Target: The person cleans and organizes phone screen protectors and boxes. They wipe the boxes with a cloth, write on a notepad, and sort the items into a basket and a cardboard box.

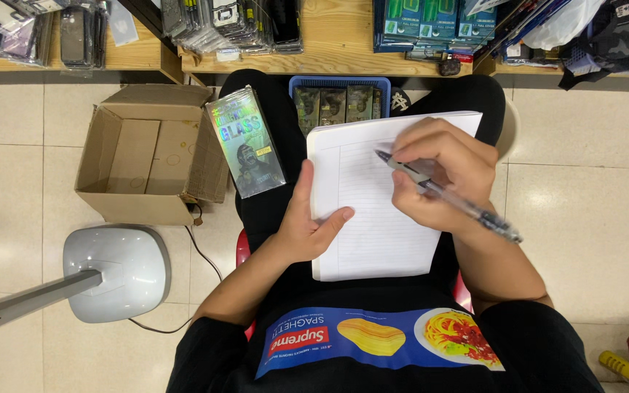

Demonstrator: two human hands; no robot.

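Right hand (442, 175) grip grasped a clear plastic ballpoint pen (449, 198), tip on the white lined notebook (373, 218). Left hand (306, 222), released, lay flat on its 9 o'clock edge.

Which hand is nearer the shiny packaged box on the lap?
Left. The left hand rests on the notepad just beside the box; the right hand, holding the pen, is across the pad.

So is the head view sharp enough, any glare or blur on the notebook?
Head view: evenly lit, notebook page sharp with faint ruled lines; right hand throws a soft shadow by the pen tip; holographic glare on the shiny package; floor tile lines bow slightly towards the edges.
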